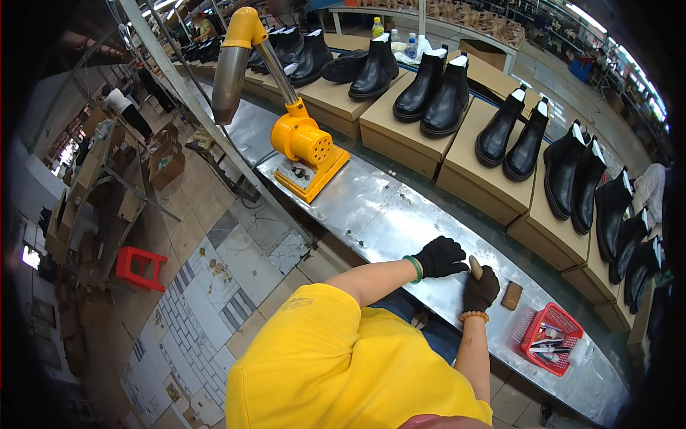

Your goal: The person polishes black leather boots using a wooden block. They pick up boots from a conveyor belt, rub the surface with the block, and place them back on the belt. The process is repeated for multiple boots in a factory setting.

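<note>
Both my hands wear black gloves over a shiny metal bench (364,214). My right hand (483,290), with a beaded bracelet at the wrist, is closed around a tan oval piece (475,267) whose upper end sticks out; its exact kind is unclear. Beside it, my left hand (440,258), with a green band at the wrist, has its fingers loosely stretched toward that piece. Whether the left fingertips touch it I cannot tell. Just right of my right hand lies a small brown block (511,294) on the metal.
A red plastic basket (529,337) of tubes and pen-like items stands at the bench's right end. Black ankle boots (445,100) stand on cardboard boxes (400,136) along the far side. A yellow blower-like machine (304,143) stands left. A red stool (141,266) is on the floor.
</note>
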